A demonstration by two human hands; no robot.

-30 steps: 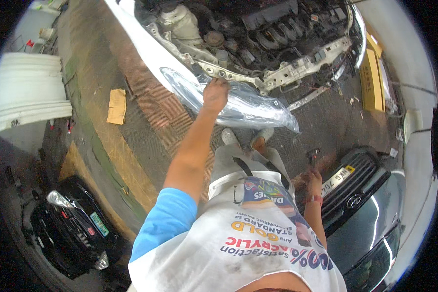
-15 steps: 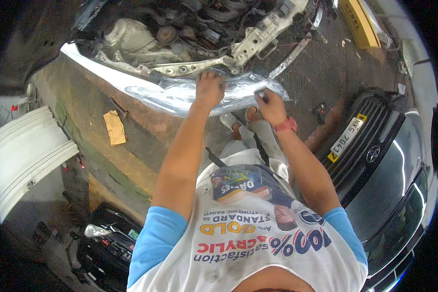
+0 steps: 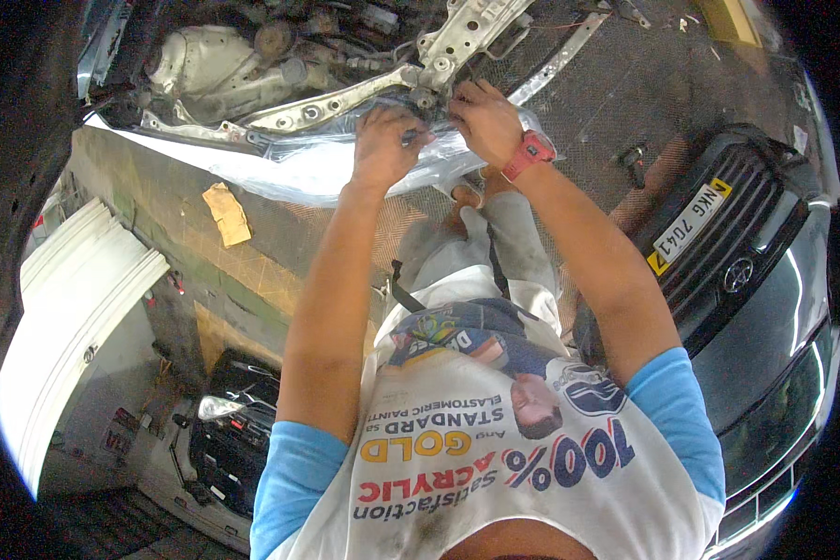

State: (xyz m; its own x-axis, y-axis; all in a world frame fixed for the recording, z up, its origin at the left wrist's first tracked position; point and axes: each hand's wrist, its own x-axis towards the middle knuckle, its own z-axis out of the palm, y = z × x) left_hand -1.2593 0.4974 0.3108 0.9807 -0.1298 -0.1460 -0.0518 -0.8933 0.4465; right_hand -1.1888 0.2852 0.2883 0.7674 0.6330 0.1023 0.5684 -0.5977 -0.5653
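Note:
A headlight [image 3: 317, 166] covered in clear plastic film lies along the car's front corner, beside the white fender [image 3: 173, 149]. My left hand [image 3: 385, 147] is over the headlight's upper edge, its fingers curled; a small dark piece shows by the thumb, too little of it to name. Close to its right, my right hand [image 3: 488, 123] has its fingers bent over the headlight's back edge, near the metal front frame [image 3: 453, 47]. Whatever those fingertips pinch is hidden. A red watch [image 3: 530, 154] is on my right wrist.
The exposed engine bay [image 3: 252, 65] lies beyond the headlight. To the right stands a dark car [image 3: 756, 289], with a black tool [image 3: 634, 166] on the floor before it. Brown cardboard [image 3: 228, 215] and a white panel [image 3: 84, 299] are on the left.
My right hand has moved left and away from me, from the headlight's right end to its back edge beside my left hand. The left hand stays on the upper edge. The view has shifted.

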